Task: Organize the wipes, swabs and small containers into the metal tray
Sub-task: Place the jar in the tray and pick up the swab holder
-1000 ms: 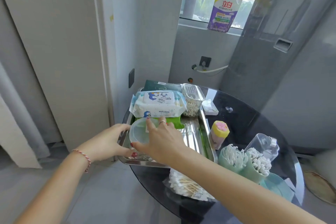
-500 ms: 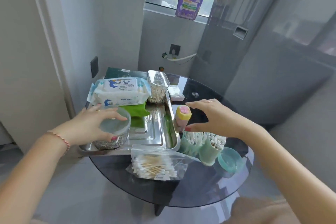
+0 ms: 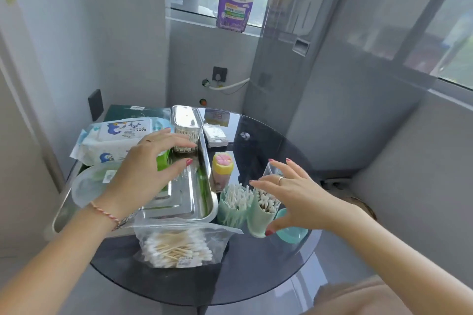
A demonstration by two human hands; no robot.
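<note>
where the glass table (image 3: 256, 276) edge sits nearest, a bag of swabs (image 3: 176, 248) lies outside the metal tray (image 3: 202, 202). right hand (image 3: 294, 194), fingers spread, holds nothing, hovers over two green swab cups (image 3: 245, 207); a careless reach could tip them. left hand (image 3: 146, 169), also empty and spread, hangs over the tray. farther: wipes pack (image 3: 112, 140), clear swab box (image 3: 185, 128) in tray.

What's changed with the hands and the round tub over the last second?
Both hands let go of the round tub, which now sits at the tray's near-left end. The left hand lifted above the tray; the right hand crossed over to the swab cups. Wipes and bagged swabs stayed put.
</note>
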